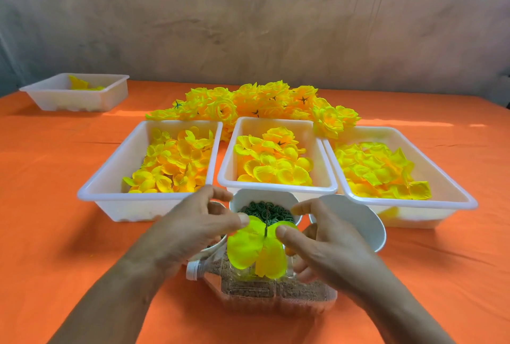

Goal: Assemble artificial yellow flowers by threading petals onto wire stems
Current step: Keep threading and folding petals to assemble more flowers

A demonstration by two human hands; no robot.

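Note:
A yellow-green petal piece [252, 247] sits threaded on a thin upright wire stem [267, 218]. The wire rises from a clear plastic bottle [276, 292] filled with sand, lying on its side at the table's front. My left hand [193, 227] touches the petal's upper left edge with its thumb tip. My right hand [325, 247] rests its thumb on the petal's right lobe, its index finger lifted clear. Just behind stands a white bowl [265, 196] of small green rings.
Three white trays of loose yellow petals stand in a row: left [110, 178], middle [229, 167], right [455, 194]. Finished yellow flowers [262, 103] are piled behind them. A fourth tray [55, 95] sits far left. Another white bowl [358, 219] stands right of my hands on the orange cloth.

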